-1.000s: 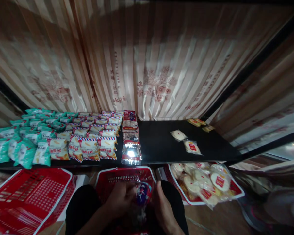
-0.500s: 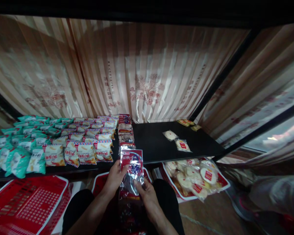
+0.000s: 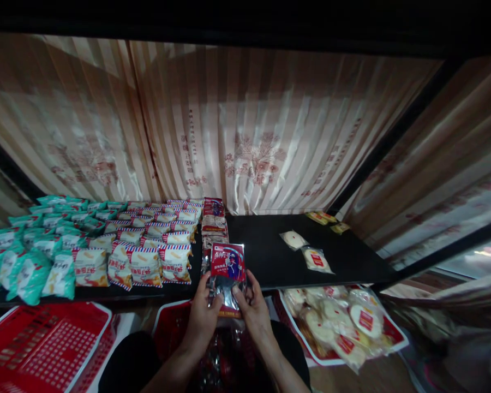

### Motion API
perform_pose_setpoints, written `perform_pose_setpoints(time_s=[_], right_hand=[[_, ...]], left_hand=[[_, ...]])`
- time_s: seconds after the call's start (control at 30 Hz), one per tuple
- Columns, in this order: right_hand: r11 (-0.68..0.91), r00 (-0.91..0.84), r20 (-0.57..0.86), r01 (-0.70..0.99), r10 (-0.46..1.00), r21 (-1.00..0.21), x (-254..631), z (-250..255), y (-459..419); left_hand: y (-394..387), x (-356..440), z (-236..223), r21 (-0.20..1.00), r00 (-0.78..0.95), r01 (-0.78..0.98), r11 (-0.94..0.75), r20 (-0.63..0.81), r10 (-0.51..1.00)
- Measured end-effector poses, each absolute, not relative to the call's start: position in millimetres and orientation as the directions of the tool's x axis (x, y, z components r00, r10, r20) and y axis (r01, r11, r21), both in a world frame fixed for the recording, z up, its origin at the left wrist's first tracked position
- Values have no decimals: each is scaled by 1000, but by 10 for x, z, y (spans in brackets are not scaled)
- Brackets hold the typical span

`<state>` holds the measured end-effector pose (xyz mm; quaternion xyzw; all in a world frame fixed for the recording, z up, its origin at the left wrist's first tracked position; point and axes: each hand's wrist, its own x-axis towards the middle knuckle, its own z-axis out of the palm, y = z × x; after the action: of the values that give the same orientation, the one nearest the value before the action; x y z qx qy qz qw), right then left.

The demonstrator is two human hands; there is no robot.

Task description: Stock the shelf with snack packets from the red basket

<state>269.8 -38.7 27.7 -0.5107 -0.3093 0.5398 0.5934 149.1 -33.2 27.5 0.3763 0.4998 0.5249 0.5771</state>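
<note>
A dark red snack packet (image 3: 228, 262) with a printed figure is held upright before the shelf's front edge. My left hand (image 3: 205, 311) grips its left side, thumb on the front. On the other side my right hand (image 3: 251, 305) is closed around the packet, its thumb also pressed on the front. Right behind it, a row of similar red packets (image 3: 215, 224) runs back along the black shelf (image 3: 253, 240). Left of that row stand white snack bags (image 3: 144, 266) with striped edges. Below my hands, more shiny packets lie in shadow, hard to make out.
Teal bags (image 3: 33, 275) fill the shelf's left end. Two round white packaged items (image 3: 317, 259) and several yellow packets (image 3: 321, 218) lie to the right. Under the shelf are a red basket (image 3: 57, 338) and a basket of round packaged items (image 3: 339, 322). A curtain (image 3: 253, 109) hangs behind.
Both hands have shifted slightly right with the packet. The left hand has moved lower on it, and the packet now sits evenly between both hands. The view has shifted a little.
</note>
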Motion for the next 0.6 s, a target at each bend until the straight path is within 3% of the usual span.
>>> perform_pose_setpoints(time_s=[0.13,0.37,0.6], right_hand=[[-19,228,-66,-203,971,-979,2677,321,-82],[95,308,199,322,930,-942,2718,325,570],[137,247,290,495,925,-858,2660,339,993]], left_hand=[[-71,1511,315,992,-169,-84,97,-110,979],[509,1553,339,953,-232,291,81,-11,973],[793,1598,402,807,-341,586,70,167,925]])
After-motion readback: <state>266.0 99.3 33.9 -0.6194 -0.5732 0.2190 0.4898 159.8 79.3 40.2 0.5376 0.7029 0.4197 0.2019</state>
